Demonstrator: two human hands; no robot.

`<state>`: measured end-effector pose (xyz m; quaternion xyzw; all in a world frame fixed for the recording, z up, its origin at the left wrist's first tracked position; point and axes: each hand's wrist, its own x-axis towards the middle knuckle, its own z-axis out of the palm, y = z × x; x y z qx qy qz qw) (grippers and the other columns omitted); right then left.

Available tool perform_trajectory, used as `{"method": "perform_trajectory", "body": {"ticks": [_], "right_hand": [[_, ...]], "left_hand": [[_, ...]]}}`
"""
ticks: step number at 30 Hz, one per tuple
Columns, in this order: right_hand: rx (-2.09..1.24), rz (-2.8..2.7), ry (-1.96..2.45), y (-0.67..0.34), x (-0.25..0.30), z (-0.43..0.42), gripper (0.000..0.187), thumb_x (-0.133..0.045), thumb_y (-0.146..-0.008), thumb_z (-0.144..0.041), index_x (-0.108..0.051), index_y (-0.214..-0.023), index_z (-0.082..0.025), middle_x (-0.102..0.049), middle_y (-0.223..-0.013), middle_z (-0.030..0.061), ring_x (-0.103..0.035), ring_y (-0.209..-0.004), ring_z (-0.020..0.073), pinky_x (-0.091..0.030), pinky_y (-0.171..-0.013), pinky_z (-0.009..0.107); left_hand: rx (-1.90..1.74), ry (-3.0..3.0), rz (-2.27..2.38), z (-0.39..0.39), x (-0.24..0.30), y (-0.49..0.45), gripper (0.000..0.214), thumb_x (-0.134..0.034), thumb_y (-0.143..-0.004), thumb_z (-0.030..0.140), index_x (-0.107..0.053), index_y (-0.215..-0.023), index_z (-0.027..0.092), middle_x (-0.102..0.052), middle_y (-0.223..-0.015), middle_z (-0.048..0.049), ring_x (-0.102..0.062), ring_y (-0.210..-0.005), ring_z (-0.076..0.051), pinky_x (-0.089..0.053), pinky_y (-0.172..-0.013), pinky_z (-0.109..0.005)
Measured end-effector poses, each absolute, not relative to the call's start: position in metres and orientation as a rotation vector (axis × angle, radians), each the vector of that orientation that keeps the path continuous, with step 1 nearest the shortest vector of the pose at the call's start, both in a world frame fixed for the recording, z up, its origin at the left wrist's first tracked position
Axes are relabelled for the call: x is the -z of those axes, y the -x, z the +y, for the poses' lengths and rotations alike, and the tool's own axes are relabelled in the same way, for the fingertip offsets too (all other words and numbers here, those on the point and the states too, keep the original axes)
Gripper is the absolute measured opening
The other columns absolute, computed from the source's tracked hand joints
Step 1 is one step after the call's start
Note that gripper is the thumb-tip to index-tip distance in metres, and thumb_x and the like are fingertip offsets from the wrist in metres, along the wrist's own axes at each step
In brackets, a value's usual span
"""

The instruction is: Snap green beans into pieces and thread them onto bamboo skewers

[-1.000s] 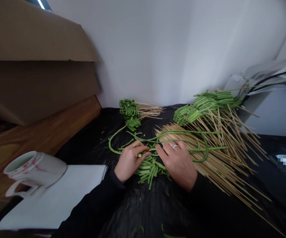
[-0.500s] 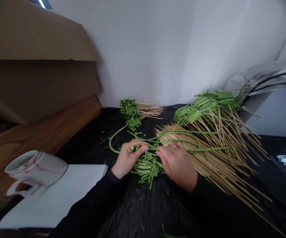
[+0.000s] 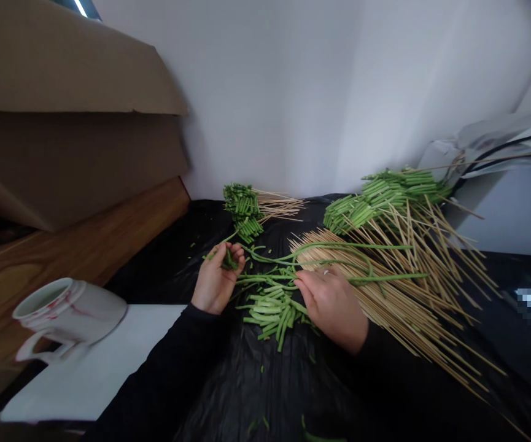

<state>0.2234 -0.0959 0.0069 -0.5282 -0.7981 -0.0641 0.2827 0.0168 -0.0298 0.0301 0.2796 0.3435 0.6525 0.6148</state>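
My left hand [image 3: 217, 279] is closed around the bent end of a long green bean stalk [image 3: 293, 253], lifted a little left of a pile of short cut bean pieces [image 3: 272, 310]. My right hand [image 3: 332, 301] rests on the black sheet with its fingers pressed together on the long stalks beside that pile, a ring on one finger. Under and right of the right hand spreads a heap of bamboo skewers [image 3: 407, 294].
Skewered bean bundles lie at the back centre [image 3: 243, 209] and back right [image 3: 380, 193]. A tipped white mug [image 3: 69, 313] lies on a white board [image 3: 104, 362] at the left. Cardboard box [image 3: 62, 110] and wooden ledge [image 3: 85, 248] flank the left; plastic bags [image 3: 499, 147] at far right.
My left hand has moved left and up from the cut pile, pulling a stalk end with it. My right hand has stayed nearly still on the stalks.
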Motion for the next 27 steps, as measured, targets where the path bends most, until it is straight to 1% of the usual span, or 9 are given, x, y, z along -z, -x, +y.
{"method": "perform_trajectory", "body": {"ticks": [2,5,7,9,12,15,18,21,27], "right_hand": [[0.174,-2.134,1.410,-0.224,-0.007,-0.096,0.022,-0.044,-0.096,-0.021,-0.065,-0.089,-0.016,-0.068,-0.075,0.0032,-0.056,-0.071,0.0182,-0.029,-0.077,0.034],[0.187,-2.126,1.390,-0.223,-0.006,-0.096,0.021,-0.044,-0.096,-0.020,-0.065,-0.091,-0.016,-0.069,-0.077,0.0033,-0.057,-0.071,0.0182,-0.029,-0.079,0.035],[0.202,-2.122,1.378,-0.222,-0.006,-0.097,0.021,-0.044,-0.096,-0.020,-0.065,-0.093,-0.016,-0.069,-0.077,0.0039,-0.057,-0.072,0.0188,-0.030,-0.079,0.036],[0.207,-2.129,1.364,-0.222,-0.006,-0.098,0.022,-0.044,-0.095,-0.019,-0.065,-0.093,-0.015,-0.069,-0.078,0.0047,-0.058,-0.074,0.0197,-0.030,-0.079,0.036],[0.152,-2.147,1.334,-0.222,-0.007,-0.099,0.022,-0.043,-0.095,-0.019,-0.065,-0.093,-0.016,-0.068,-0.078,0.0046,-0.057,-0.079,0.0214,-0.031,-0.080,0.037],[-0.031,-2.089,1.273,-0.221,-0.008,-0.099,0.018,-0.048,-0.094,-0.023,-0.065,-0.093,-0.018,-0.067,-0.082,0.0041,-0.056,-0.083,0.0210,-0.034,-0.076,0.033],[-0.247,-2.036,1.151,-0.220,-0.008,-0.099,0.018,-0.049,-0.094,-0.023,-0.063,-0.083,-0.018,-0.063,-0.076,0.0018,-0.055,-0.074,0.0165,-0.036,-0.066,0.028],[-0.313,-2.017,1.076,-0.221,-0.010,-0.097,0.023,-0.047,-0.094,-0.021,-0.061,-0.076,-0.018,-0.060,-0.069,0.0003,-0.054,-0.068,0.0149,-0.036,-0.062,0.027],[-0.275,-1.856,1.070,-0.230,-0.019,-0.093,0.018,-0.047,-0.094,-0.021,-0.065,-0.094,-0.019,-0.068,-0.086,0.0030,-0.061,-0.080,0.0161,-0.042,-0.073,0.028]], "left_hand": [[-1.460,-0.670,0.780,-0.031,-0.031,-0.016,0.011,-0.069,-0.077,0.021,-0.060,-0.078,0.015,-0.062,-0.071,0.0006,-0.057,-0.060,-0.008,-0.047,-0.056,-0.019],[-1.259,-0.930,0.818,-0.039,-0.029,-0.022,0.017,-0.072,-0.075,0.027,-0.064,-0.082,0.013,-0.046,-0.054,0.0066,-0.036,-0.043,-0.003,-0.027,-0.042,-0.016],[-1.089,-1.114,0.903,-0.046,-0.026,-0.028,0.026,-0.076,-0.072,0.033,-0.067,-0.082,0.011,-0.038,-0.049,0.0083,-0.027,-0.042,-0.002,-0.017,-0.040,-0.018],[-0.988,-1.211,0.972,-0.051,-0.023,-0.034,0.032,-0.079,-0.067,0.036,-0.069,-0.081,0.009,-0.040,-0.050,0.0072,-0.025,-0.043,-0.002,-0.013,-0.042,-0.020],[-0.971,-1.209,0.981,-0.054,-0.021,-0.037,0.032,-0.080,-0.066,0.037,-0.068,-0.077,0.010,-0.043,-0.051,0.0063,-0.024,-0.044,-0.003,-0.012,-0.044,-0.021],[-0.940,-1.143,0.898,-0.056,-0.022,-0.038,0.029,-0.080,-0.067,0.035,-0.066,-0.077,0.012,-0.038,-0.050,0.0079,-0.023,-0.045,-0.003,-0.013,-0.044,-0.022],[-0.875,-1.105,0.794,-0.058,-0.021,-0.038,0.026,-0.078,-0.069,0.034,-0.064,-0.079,0.013,-0.035,-0.049,0.0085,-0.024,-0.045,-0.004,-0.015,-0.045,-0.021],[-0.814,-1.178,0.810,-0.060,-0.021,-0.039,0.026,-0.077,-0.070,0.033,-0.064,-0.078,0.012,-0.035,-0.049,0.0084,-0.024,-0.045,-0.004,-0.014,-0.044,-0.021],[-0.867,-1.431,0.907,-0.060,-0.028,-0.036,0.021,-0.072,-0.076,0.033,-0.065,-0.076,0.012,-0.048,-0.057,0.0045,-0.038,-0.050,-0.005,-0.028,-0.047,-0.019]]}}
